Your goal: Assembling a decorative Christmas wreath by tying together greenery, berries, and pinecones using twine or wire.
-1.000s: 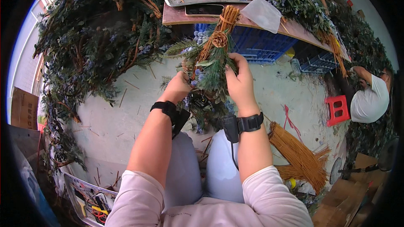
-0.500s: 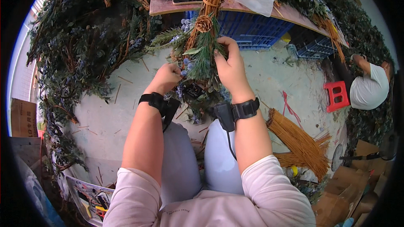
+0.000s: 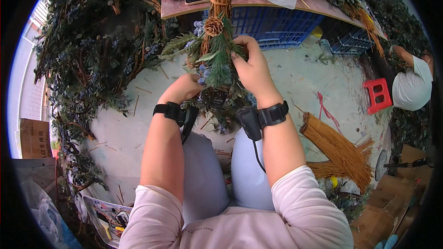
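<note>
Head view: left hand (image 3: 181, 88), fingers curled, pinch indeterminable; foliage spray (image 3: 218, 58), 1 pinecone (image 3: 213, 26), between hands; right hand (image 3: 252, 67), fingers bowed at spray's edge, grip indeterminable; step, apparently, foliage adjustment; next move calls for steady support

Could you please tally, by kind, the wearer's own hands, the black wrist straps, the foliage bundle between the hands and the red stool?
Own hands (left hand, right hand): 2
Black wrist straps: 2
Foliage bundle: 1
Red stool: 1
Total: 6
</note>
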